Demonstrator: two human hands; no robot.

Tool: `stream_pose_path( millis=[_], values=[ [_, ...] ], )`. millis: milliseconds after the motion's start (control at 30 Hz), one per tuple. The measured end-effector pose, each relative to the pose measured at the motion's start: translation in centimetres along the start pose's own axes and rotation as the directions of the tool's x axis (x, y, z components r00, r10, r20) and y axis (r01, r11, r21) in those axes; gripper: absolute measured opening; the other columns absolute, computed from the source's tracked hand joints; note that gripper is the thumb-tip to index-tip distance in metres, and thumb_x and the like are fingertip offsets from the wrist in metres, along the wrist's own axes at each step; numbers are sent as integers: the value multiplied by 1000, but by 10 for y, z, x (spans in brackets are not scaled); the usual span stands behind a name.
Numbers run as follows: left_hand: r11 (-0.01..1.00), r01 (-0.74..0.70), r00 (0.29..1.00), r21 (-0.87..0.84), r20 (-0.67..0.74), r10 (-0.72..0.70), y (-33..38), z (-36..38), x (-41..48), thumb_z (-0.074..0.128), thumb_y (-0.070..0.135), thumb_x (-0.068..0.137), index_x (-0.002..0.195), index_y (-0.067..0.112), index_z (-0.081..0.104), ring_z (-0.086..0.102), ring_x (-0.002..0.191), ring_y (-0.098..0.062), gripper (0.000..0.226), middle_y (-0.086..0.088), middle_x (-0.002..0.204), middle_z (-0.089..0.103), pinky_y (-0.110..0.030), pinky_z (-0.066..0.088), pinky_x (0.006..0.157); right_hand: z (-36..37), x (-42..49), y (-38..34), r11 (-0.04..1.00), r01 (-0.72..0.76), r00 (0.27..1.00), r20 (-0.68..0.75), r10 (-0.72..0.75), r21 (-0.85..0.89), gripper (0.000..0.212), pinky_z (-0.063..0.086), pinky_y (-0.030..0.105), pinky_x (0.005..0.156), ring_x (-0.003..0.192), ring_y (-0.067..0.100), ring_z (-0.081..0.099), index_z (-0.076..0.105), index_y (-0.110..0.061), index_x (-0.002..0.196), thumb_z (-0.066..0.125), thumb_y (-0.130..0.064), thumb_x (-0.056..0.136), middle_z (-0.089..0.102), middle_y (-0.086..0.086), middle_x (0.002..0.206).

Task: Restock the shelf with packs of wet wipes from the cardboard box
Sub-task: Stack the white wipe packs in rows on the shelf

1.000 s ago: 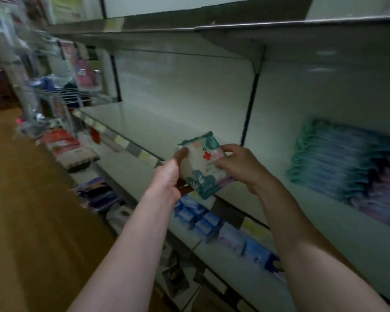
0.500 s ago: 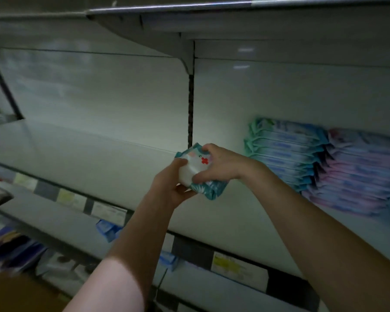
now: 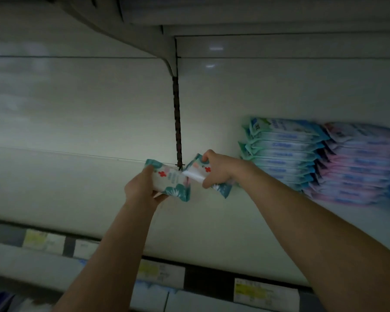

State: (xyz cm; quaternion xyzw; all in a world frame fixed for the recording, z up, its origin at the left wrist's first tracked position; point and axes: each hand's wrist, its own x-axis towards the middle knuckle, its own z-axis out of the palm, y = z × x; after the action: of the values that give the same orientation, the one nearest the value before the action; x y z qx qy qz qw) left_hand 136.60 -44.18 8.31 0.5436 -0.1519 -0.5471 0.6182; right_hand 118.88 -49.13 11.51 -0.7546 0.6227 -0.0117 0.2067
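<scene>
Left hand (image 3: 142, 190) grips pack (image 3: 172, 181), right hand (image 3: 220, 168) second pack (image 3: 197, 168), part-stocked shelf (image 3: 65, 194)

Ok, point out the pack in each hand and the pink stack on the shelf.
left pack (image 3: 171, 183), head view, printed front face
right pack (image 3: 196, 171), head view, white upper face
pink stack (image 3: 360, 167), head view, middle front edges

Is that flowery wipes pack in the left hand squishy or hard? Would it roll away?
Probably squishy: the flowery pack looks like soft film with flat crimped ends. It likely won't roll; the stacked packs on the shelf lie flat. It seems light, since the left hand holds it up alone.
</scene>
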Motion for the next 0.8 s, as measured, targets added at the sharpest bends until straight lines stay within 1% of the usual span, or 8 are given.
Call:
stream_pose_path(
  millis=[100,200,300,367,467,567,667,800],
  values=[
    [995,-86,993,-39,-83,83,8,-2,7,61,15,92,80,9,54,63,78,-27,16,-12,86,62,-45,55,69,7,13,-1,1000,-23,1000,4,23,-2,81,54,41,83,97,26,58,28,-25,139,76,-27,74,50,7,125],
    [995,-99,993,-25,-72,97,13,-1,13,59,13,93,80,9,55,64,84,-28,14,-12,89,63,-47,56,72,11,21,-4,998,-14,1000,-16,13,-68,79,51,36,81,97,25,56,29,-22,140,75,-24,76,51,7,126],
    [994,-106,992,-24,-70,104,14,-1,18,56,12,94,80,9,55,64,90,-29,14,-12,89,63,-48,56,77,15,24,-1,977,-18,999,-32,11,-214,77,51,38,86,103,25,56,31,-21,140,73,-23,76,51,6,128],
    [994,-106,992,-42,-68,103,14,1,21,56,12,94,80,10,54,64,91,-29,14,-11,88,63,-46,56,78,17,24,2,969,-21,999,-31,14,-247,77,51,39,87,108,25,55,32,-20,141,73,-23,76,50,7,130],
    [997,-60,998,-48,17,61,11,11,24,56,13,94,81,9,54,65,86,-28,13,-11,89,63,-44,56,73,15,22,5,974,-33,999,-38,25,-226,79,50,40,89,111,25,54,31,-20,143,74,-29,76,49,6,133],
    [1000,11,991,-6,136,-10,6,28,28,54,12,94,84,6,54,65,79,-28,11,-14,90,64,-43,55,61,5,13,5,985,-29,997,-72,17,-172,89,50,40,91,114,27,53,23,-22,148,75,-28,76,45,7,136],
    [997,78,979,11,187,-78,0,48,33,53,9,95,95,1,56,65,80,-31,8,-19,103,64,-47,52,62,-7,-2,-1,988,15,992,-118,-34,-154,91,48,39,93,119,28,51,18,-21,150,73,-24,79,42,9,137],
    [992,129,968,12,216,-129,-5,70,34,49,0,96,124,-1,52,60,95,-35,28,-21,111,58,-48,49,73,-12,-12,1,982,18,988,-149,-47,-187,62,47,32,81,109,28,54,36,-18,137,66,-24,83,46,10,124]
  ],
)
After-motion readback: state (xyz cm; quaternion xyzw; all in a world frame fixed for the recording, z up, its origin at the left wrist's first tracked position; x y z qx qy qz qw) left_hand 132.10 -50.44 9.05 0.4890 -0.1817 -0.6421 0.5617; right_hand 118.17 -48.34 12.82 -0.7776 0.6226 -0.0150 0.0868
